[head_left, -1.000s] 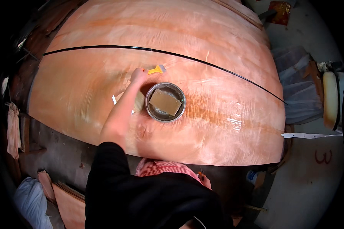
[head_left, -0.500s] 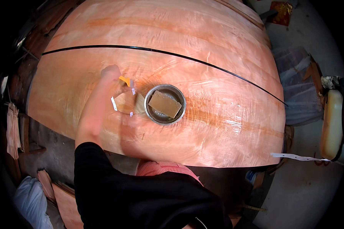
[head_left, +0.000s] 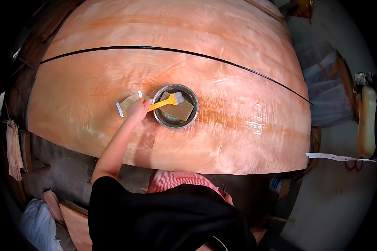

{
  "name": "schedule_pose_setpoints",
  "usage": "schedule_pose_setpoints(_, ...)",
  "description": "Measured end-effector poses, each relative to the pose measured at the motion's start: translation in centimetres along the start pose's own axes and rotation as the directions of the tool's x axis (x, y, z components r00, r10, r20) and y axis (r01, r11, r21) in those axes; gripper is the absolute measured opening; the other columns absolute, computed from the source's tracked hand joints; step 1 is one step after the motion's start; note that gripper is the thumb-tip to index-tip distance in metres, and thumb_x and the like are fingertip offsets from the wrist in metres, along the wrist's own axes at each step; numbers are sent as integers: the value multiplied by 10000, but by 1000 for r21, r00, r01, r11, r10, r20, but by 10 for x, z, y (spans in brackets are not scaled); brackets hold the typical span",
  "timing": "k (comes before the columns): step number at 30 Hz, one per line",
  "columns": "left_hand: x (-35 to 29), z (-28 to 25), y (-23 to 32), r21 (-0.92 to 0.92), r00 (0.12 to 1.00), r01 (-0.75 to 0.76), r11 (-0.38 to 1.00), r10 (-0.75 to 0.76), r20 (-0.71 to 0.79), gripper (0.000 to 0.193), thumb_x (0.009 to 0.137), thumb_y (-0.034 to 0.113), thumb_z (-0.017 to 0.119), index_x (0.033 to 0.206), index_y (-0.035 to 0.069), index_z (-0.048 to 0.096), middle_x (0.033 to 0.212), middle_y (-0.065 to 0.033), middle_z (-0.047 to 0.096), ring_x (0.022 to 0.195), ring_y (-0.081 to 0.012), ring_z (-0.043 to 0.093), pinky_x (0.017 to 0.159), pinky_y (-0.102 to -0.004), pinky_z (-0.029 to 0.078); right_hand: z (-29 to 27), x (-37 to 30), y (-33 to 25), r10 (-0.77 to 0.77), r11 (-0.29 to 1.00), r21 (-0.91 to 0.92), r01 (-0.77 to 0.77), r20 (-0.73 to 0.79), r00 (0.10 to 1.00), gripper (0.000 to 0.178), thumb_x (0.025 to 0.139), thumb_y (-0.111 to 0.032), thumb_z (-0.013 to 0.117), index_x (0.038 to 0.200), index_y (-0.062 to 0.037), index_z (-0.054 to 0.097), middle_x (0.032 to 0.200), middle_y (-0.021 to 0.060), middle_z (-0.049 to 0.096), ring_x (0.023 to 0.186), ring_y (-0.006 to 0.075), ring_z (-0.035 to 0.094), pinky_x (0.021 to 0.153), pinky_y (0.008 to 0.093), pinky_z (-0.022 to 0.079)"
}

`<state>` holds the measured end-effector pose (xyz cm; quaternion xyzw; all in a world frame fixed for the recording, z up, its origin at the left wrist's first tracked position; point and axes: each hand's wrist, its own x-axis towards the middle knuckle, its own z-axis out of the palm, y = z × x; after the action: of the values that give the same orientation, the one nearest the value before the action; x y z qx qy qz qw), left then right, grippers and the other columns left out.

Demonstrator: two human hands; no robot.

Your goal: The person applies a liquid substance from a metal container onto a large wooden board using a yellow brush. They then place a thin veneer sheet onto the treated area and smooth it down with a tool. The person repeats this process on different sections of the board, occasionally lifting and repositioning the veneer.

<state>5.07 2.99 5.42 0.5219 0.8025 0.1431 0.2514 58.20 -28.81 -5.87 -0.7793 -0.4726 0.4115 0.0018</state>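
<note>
My left hand (head_left: pixel 138 109) is closed round the yellow handle of a flat paintbrush (head_left: pixel 167 101). Its pale bristles are over a round metal bowl (head_left: pixel 156 117), above a tan rectangular block (head_left: pixel 181 112) lying inside it. Under and beside my left hand is a pale wood veneer patch (head_left: pixel 128 102) with small white tape pieces at its edges. The bowl and patch rest on a broad, shiny, reddish veneer sheet (head_left: pixel 222 138). What seems to be part of my right hand (head_left: pixel 228 198) shows at my waist, by a thin dark object; its fingers are hidden.
A long black strip (head_left: pixel 157 48) curves across the sheet beyond the bowl. Translucent plastic sheeting (head_left: pixel 329 106) and a white perforated strip (head_left: pixel 339 157) are at the right. Stacked veneer (head_left: pixel 75 221) and a white plastic bag (head_left: pixel 38 221) stand at lower left.
My left hand has come nearer and to the right with the paintbrush, from the far side of the patch to the bowl. A bit of my right hand now shows at my waist.
</note>
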Motion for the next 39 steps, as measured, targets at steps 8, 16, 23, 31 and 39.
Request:
schedule_pose_setpoints(8,-54,48,-4,-815,865,465,346,17,501,333,769,241,575,1017,59,448,812,-78,582,684,-170,585,546,-259,475,16,-14,25,-64,998,-22,64,21,998,453,808,-397,442,792,43,550,726,248,560,757,379,551,624,411,422)
schedule_pose_setpoints(16,-45,74,8,-836,861,501,223,-30,508,217,749,20,464,965,41,449,817,-84,564,652,-164,574,520,-258,488,21,-29,-21,4,1000,3,-4,26,1000,402,807,-367,451,797,22,551,720,228,568,732,374,555,615,414,420)
schedule_pose_setpoints(23,-59,71,10,-880,918,396,263,-94,386,186,729,-1,459,914,12,464,758,-88,556,569,-165,558,447,-244,453,47,-36,-6,30,996,84,-38,95,995,345,783,-322,480,924,-12,542,832,214,569,830,337,551,682,387,422)
schedule_pose_setpoints(31,-144,23,-22,-914,942,334,229,-123,313,169,719,8,459,887,12,479,692,-74,552,476,-138,528,423,-228,441,35,-60,11,-25,1000,-12,28,207,978,330,787,-297,457,961,-34,556,869,202,575,876,325,542,707,383,418)
schedule_pose_setpoints(39,-299,-3,-110,-921,922,329,209,-280,267,154,742,7,445,894,1,468,711,-96,561,581,-191,594,393,-193,424,58,-70,57,26,985,-172,26,296,955,332,786,-305,479,901,-2,554,712,178,590,691,312,575,639,402,429)
